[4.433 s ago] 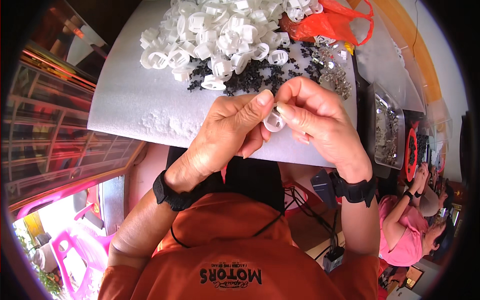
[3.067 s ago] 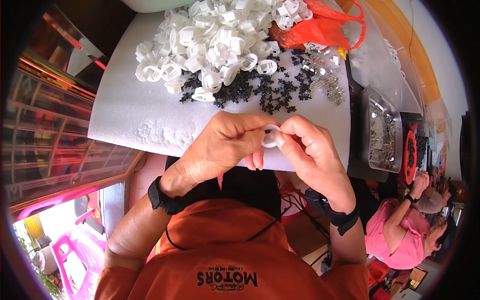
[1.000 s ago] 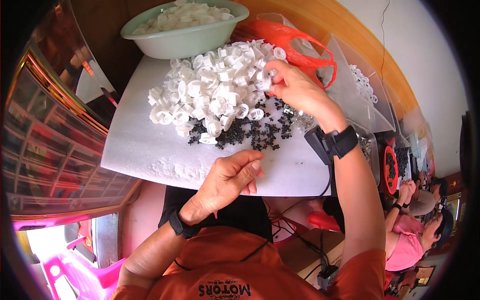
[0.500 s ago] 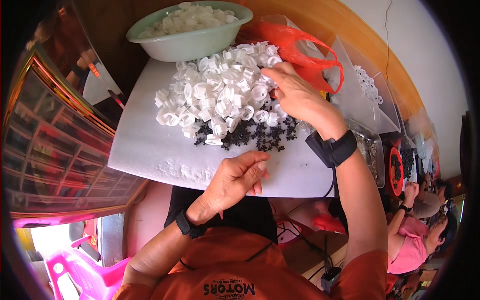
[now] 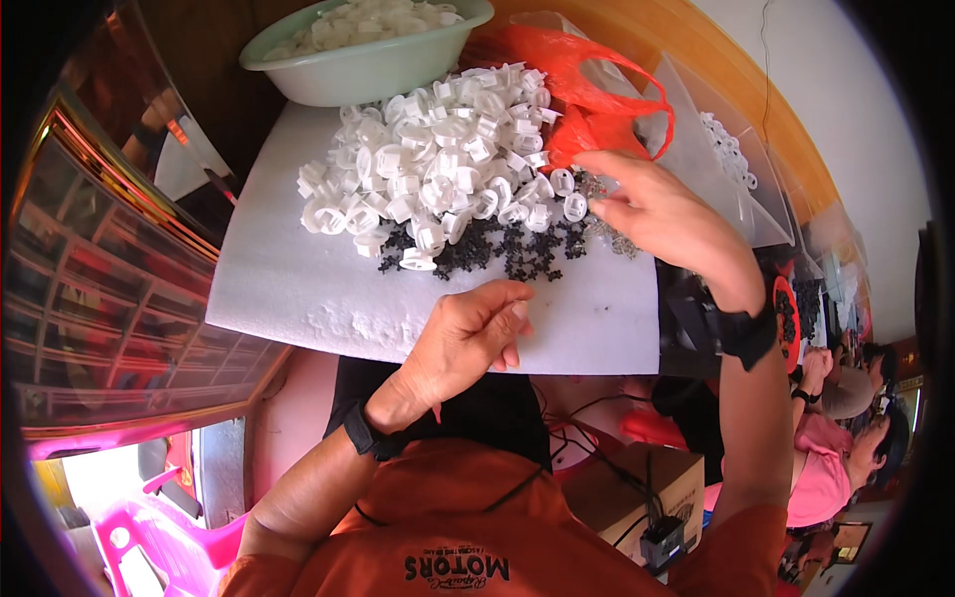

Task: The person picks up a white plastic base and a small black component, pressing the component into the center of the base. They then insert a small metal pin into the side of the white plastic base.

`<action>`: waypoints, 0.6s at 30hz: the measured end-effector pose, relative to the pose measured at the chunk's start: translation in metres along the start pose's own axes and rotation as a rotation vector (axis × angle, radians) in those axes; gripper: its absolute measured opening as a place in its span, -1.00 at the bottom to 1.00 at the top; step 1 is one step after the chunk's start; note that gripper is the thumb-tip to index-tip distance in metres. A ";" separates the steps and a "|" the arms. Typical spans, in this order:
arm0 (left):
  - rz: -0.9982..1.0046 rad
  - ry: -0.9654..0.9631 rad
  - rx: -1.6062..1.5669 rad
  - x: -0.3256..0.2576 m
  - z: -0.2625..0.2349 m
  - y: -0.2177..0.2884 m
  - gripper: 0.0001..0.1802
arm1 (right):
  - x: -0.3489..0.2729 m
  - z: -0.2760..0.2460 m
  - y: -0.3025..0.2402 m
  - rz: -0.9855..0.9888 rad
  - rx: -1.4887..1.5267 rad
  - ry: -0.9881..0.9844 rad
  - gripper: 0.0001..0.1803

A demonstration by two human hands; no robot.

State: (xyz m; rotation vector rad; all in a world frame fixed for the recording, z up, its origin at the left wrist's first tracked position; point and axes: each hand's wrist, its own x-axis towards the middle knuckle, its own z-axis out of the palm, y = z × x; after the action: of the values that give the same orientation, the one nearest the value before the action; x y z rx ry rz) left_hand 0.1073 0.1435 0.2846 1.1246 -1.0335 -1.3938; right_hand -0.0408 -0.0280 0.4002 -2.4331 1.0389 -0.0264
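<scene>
The left hand (image 5: pixel 468 343) rests at the near edge of the white board (image 5: pixel 288 289), fingers curled; I cannot tell if it holds anything. The right hand (image 5: pixel 662 214) reaches to the board's far right side, fingers pinched narrow over small metal bits (image 5: pixel 607 229). White plastic rings (image 5: pixel 438 169) lie heaped in the middle, black bits (image 5: pixel 497 254) beside them. The board's left part is bare. A green bowl (image 5: pixel 368 70) and red bag (image 5: pixel 587 99) sit behind.
</scene>
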 end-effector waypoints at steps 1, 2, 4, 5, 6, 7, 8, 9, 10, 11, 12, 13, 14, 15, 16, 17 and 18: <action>-0.031 0.011 0.012 -0.001 0.001 0.004 -0.64 | 0.008 0.008 0.010 -0.104 -0.121 0.046 -0.55; -0.030 0.008 0.014 0.000 0.001 0.003 -0.64 | 0.016 0.016 0.018 -0.209 -0.242 0.090 -0.59; -0.017 0.011 -0.006 0.000 0.000 -0.002 -0.64 | 0.031 0.028 0.017 -0.276 -0.214 0.169 -0.72; -0.016 0.011 -0.005 0.000 0.000 -0.003 -0.64 | 0.036 0.031 0.011 -0.181 -0.283 0.150 -0.77; -0.002 0.009 -0.025 0.001 0.001 -0.004 -0.63 | 0.042 0.035 0.005 -0.089 -0.349 0.128 -0.79; 0.012 0.005 -0.044 0.002 0.001 -0.005 -0.63 | 0.045 0.037 -0.002 -0.049 -0.325 0.092 -0.81; 0.011 0.009 -0.044 0.002 0.000 -0.006 -0.63 | 0.048 0.040 0.000 -0.052 -0.323 0.091 -0.81; 0.017 0.006 -0.041 0.002 0.000 -0.006 -0.63 | 0.050 0.045 0.003 -0.108 -0.330 0.137 -0.83; 0.023 0.003 -0.038 0.002 0.000 -0.007 -0.63 | 0.052 0.048 0.005 -0.163 -0.335 0.184 -0.86; 0.020 0.004 -0.039 0.002 0.000 -0.007 -0.63 | 0.052 0.049 0.006 -0.162 -0.334 0.181 -0.86; 0.014 0.011 -0.033 0.001 0.000 -0.006 -0.63 | 0.051 0.047 0.001 -0.183 -0.333 0.219 -0.87; 0.007 0.018 -0.026 0.001 0.000 -0.005 -0.63 | 0.050 0.047 -0.001 -0.204 -0.332 0.256 -0.89; 0.003 0.017 -0.028 0.001 0.000 -0.004 -0.63 | 0.051 0.048 0.001 -0.201 -0.331 0.253 -0.89; 0.003 0.014 -0.037 0.001 0.000 -0.004 -0.64 | 0.050 0.048 0.003 -0.253 -0.301 0.185 -0.89; 0.003 0.012 -0.046 0.001 0.000 -0.003 -0.64 | 0.050 0.048 0.004 -0.304 -0.271 0.116 -0.88; 0.000 0.011 -0.047 0.001 0.000 -0.004 -0.64 | 0.051 0.050 0.007 -0.302 -0.269 0.114 -0.88; -0.004 0.014 -0.055 0.001 0.000 -0.004 -0.64 | 0.053 0.051 0.011 -0.297 -0.295 0.104 -0.86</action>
State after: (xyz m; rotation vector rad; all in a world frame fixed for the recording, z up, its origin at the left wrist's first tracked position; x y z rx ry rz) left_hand 0.1066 0.1432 0.2805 1.0955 -0.9776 -1.4075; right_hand 0.0000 -0.0483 0.3412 -2.8651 0.7581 -0.1071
